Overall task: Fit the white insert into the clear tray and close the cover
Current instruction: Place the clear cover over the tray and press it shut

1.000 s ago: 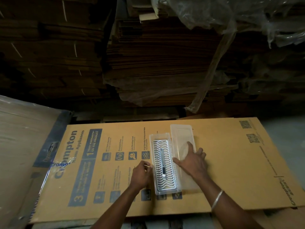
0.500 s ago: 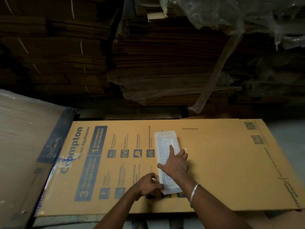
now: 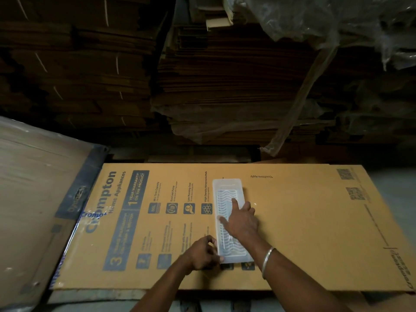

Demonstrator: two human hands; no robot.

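Observation:
The clear tray (image 3: pixel 227 185) lies lengthwise on a flat printed cardboard sheet (image 3: pixel 304 221), its cover folded shut over it. The white insert (image 3: pixel 222 199) with wavy slots shows through the cover, inside the tray. My right hand (image 3: pixel 242 219) rests flat on top of the cover, fingers spread, pressing near its middle. My left hand (image 3: pixel 203 252) pinches the tray's near left edge between thumb and fingers. A metal bangle sits on my right wrist.
Tall stacks of flattened cardboard (image 3: pixel 225 75) rise behind the sheet, some under loose plastic film (image 3: pixel 326 23). Another wrapped cardboard pile (image 3: pixel 33 188) lies at the left. A grey floor (image 3: pixel 396 188) shows at the right.
One second ago the cover lay open to the right of the tray. It has been folded over the tray, and my right hand now presses on top of it.

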